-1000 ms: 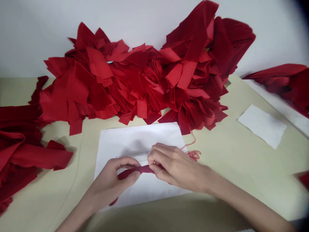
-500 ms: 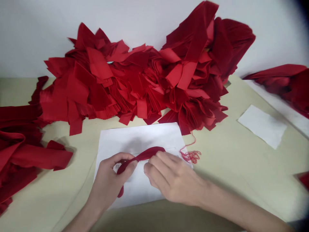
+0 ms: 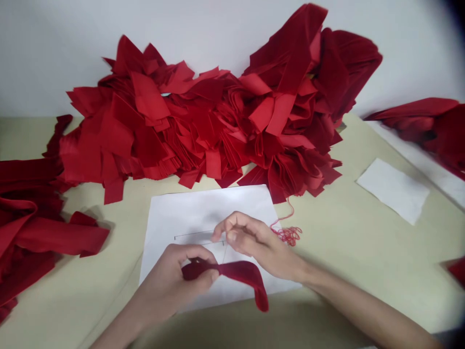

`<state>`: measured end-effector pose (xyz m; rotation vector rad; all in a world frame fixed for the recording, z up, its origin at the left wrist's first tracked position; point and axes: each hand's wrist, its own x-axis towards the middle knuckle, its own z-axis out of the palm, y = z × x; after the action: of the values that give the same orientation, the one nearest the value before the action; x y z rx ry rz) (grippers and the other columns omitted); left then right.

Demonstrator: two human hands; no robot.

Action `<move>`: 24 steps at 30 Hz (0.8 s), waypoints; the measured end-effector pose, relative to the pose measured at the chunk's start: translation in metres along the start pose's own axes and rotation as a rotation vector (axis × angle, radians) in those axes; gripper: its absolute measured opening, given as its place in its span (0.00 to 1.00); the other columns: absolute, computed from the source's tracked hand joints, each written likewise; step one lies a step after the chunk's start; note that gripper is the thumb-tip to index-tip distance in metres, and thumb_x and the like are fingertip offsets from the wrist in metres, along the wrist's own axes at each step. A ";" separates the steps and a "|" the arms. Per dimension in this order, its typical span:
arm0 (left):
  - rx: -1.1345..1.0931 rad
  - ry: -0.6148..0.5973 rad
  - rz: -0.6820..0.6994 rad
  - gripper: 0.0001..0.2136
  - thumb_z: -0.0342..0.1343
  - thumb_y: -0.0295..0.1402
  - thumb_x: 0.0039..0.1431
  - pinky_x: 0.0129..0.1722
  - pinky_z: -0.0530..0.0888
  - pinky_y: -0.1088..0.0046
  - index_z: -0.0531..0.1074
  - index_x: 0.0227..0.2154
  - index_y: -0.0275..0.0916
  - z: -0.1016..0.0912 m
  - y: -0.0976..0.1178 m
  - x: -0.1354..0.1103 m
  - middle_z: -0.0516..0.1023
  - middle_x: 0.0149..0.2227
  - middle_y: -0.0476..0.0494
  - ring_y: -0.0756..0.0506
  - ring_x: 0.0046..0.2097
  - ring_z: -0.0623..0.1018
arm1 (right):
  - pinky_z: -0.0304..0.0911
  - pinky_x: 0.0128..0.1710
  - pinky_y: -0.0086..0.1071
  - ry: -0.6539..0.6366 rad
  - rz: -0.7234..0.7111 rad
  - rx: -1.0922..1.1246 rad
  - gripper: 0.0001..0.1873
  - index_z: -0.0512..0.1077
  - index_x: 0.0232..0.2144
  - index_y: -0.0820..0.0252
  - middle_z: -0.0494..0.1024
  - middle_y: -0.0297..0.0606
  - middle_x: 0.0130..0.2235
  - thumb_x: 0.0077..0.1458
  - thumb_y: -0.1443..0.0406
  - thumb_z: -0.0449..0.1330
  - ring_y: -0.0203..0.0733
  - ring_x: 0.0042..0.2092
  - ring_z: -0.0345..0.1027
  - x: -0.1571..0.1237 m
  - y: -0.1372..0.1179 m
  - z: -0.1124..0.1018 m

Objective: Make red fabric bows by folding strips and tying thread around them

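My left hand (image 3: 181, 276) pinches a dark red velvet ribbon strip (image 3: 243, 272) between thumb and fingers, where it is gathered narrow at its middle. One end of the strip reaches right and bends down; the other lies within my left hand. Just above and to the right, my right hand (image 3: 250, 240) is closed, with thumb and fingertips together. A faint thin thread (image 3: 225, 253) seems to run from those fingertips toward the gathered spot. Under both hands lies a white paper sheet (image 3: 203, 208) with thin ruled lines and small marks.
A large heap of red fabric strips (image 3: 203, 131) stands along the wall behind the sheet. More red strips (image 3: 54, 235) lie at the left. Tangled red thread (image 3: 288, 235) is right of the sheet. A small white paper (image 3: 394, 189) and another red pile (image 3: 432, 126) are farther right.
The ribbon strip has come toward me, and its right end now hangs free. My right hand has let go of the strip and moved slightly up, its fingertips now pinched above the sheet.
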<state>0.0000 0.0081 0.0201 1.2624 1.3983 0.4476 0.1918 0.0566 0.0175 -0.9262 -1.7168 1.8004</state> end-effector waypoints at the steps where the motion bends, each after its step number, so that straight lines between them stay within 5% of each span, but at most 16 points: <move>1: 0.026 0.091 0.005 0.05 0.56 0.34 0.47 0.26 0.66 0.75 0.75 0.22 0.40 0.003 0.001 0.000 0.72 0.21 0.51 0.50 0.25 0.67 | 0.57 0.29 0.27 -0.056 0.003 0.015 0.07 0.62 0.36 0.61 0.74 0.39 0.40 0.64 0.65 0.46 0.29 0.30 0.58 -0.001 -0.005 -0.001; 4: -0.003 0.288 -0.059 0.07 0.56 0.38 0.48 0.21 0.65 0.75 0.75 0.26 0.41 0.006 -0.002 0.002 0.73 0.23 0.52 0.51 0.21 0.65 | 0.57 0.30 0.27 -0.154 0.017 -0.153 0.06 0.61 0.35 0.60 0.74 0.36 0.35 0.63 0.67 0.46 0.30 0.30 0.59 -0.009 -0.018 0.002; 7: -0.137 0.341 -0.100 0.10 0.58 0.41 0.48 0.24 0.69 0.74 0.75 0.28 0.40 -0.004 -0.009 0.006 0.75 0.26 0.49 0.49 0.24 0.70 | 0.56 0.30 0.28 -0.172 -0.046 -0.501 0.06 0.61 0.32 0.60 0.68 0.33 0.30 0.62 0.70 0.47 0.32 0.30 0.59 -0.016 -0.019 0.013; 10: -0.289 0.135 -0.056 0.09 0.58 0.39 0.48 0.31 0.70 0.73 0.75 0.24 0.38 -0.018 -0.012 0.007 0.76 0.25 0.47 0.47 0.30 0.73 | 0.53 0.28 0.28 -0.158 -0.088 -0.596 0.06 0.62 0.33 0.60 0.64 0.31 0.28 0.61 0.70 0.47 0.32 0.27 0.54 -0.015 -0.006 0.018; 14: -0.157 -0.223 -0.042 0.05 0.59 0.34 0.45 0.28 0.68 0.74 0.76 0.22 0.39 -0.019 -0.006 0.002 0.75 0.22 0.48 0.48 0.27 0.72 | 0.54 0.28 0.27 -0.027 -0.036 -0.127 0.06 0.59 0.33 0.59 0.60 0.29 0.27 0.63 0.64 0.48 0.31 0.27 0.53 -0.002 0.011 0.003; 17: 0.101 -0.010 -0.026 0.05 0.57 0.33 0.47 0.26 0.68 0.74 0.76 0.22 0.41 -0.007 -0.004 0.002 0.74 0.21 0.50 0.48 0.26 0.71 | 0.54 0.27 0.27 0.025 -0.054 0.097 0.08 0.57 0.33 0.59 0.59 0.27 0.25 0.64 0.62 0.47 0.30 0.26 0.52 -0.001 0.003 -0.006; 21: 0.020 0.428 -0.063 0.08 0.58 0.40 0.48 0.25 0.68 0.74 0.75 0.27 0.41 -0.010 -0.011 0.008 0.76 0.26 0.49 0.48 0.26 0.71 | 0.55 0.29 0.27 -0.104 -0.072 -0.147 0.05 0.61 0.34 0.60 0.63 0.31 0.29 0.63 0.66 0.47 0.31 0.29 0.56 -0.016 -0.020 0.000; 24: -0.282 0.308 -0.053 0.10 0.59 0.41 0.48 0.25 0.68 0.75 0.74 0.23 0.39 -0.030 -0.015 0.007 0.75 0.24 0.47 0.48 0.26 0.71 | 0.54 0.29 0.27 -0.239 -0.034 -0.263 0.04 0.61 0.33 0.59 0.63 0.30 0.29 0.62 0.68 0.48 0.30 0.28 0.54 -0.019 -0.017 0.005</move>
<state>-0.0310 0.0207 0.0130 0.9518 1.5574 0.7989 0.1984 0.0405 0.0372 -0.8017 -2.1452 1.7486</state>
